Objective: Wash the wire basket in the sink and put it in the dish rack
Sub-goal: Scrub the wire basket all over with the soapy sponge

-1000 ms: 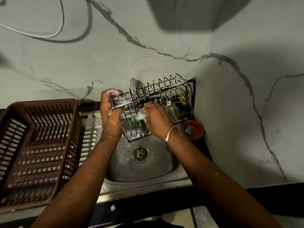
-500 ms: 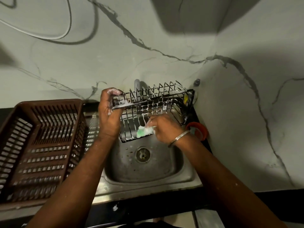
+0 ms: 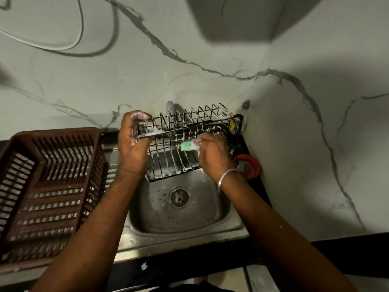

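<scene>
Steel-wire and soapy, the wire basket (image 3: 189, 140) hangs tilted over the sink (image 3: 151, 216); I judge it light, stiff and slippery, best held by its rim bar, where the left hand (image 3: 132, 148) curls round one end. The right hand (image 3: 212, 157) pinches a green sponge (image 3: 188, 146) against the wires. Its yellow tag (image 3: 232, 125) is unreadable

The wire basket (image 3: 189, 142) hangs over the sink (image 3: 181, 209); the dish rack (image 3: 48, 186) stands left of the sink.
</scene>
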Demonstrator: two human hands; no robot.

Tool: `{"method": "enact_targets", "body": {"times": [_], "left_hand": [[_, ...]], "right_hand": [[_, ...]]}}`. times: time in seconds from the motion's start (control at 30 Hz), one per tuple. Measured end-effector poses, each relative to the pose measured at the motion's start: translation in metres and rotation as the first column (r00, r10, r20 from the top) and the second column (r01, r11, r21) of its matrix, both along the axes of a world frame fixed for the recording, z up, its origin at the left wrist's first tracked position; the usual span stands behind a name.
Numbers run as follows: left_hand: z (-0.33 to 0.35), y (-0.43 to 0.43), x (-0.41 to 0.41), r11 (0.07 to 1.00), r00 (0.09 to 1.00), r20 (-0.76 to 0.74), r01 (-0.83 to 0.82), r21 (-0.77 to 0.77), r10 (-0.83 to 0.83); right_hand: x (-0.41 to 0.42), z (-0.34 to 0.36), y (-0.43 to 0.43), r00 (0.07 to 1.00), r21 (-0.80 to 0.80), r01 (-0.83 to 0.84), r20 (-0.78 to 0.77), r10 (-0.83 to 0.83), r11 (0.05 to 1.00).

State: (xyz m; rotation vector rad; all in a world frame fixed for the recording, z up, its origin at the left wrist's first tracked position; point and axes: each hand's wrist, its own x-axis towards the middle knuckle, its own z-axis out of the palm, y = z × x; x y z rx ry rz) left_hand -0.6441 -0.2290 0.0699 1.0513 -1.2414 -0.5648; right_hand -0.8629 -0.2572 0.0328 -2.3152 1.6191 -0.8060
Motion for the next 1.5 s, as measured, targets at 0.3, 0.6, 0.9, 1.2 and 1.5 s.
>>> {"method": "enact_targets", "body": {"times": [0.3, 0.6, 0.9, 1.2, 1.5], "left_hand": [[0.004, 0.0, 0.008, 1.0, 0.999, 0.051, 0.007, -0.001, -0.007], [0.002, 0.004, 0.017, 1.0, 0.994, 0.105, 0.005, -0.003, -0.004], [0.008, 0.003, 0.02, 1.0, 0.994, 0.108, -0.003, -0.018, 0.005], [0.009, 0.003, 0.022, 0.999, 0.994, 0.099, -0.053, 0.0, 0.053], [0.017, 0.008, 0.015, 0.999, 0.995, 0.094, -0.028, 0.04, 0.024]], "right_hand": [[-0.008, -0.003, -0.004, 1.0, 0.007, -0.016, 0.015, 0.016, 1.0], [-0.013, -0.005, 0.008, 0.988, 0.107, -0.069, -0.133, 0.083, 0.992], [-0.004, 0.005, 0.031, 0.97, 0.068, 0.023, -0.244, -0.006, 0.997], [0.007, 0.006, 0.03, 0.935, 0.1, 0.01, -0.354, 0.026, 0.995], [0.0, -0.002, 0.027, 0.913, 0.089, 0.011, -0.407, 0.026, 0.996]]}}
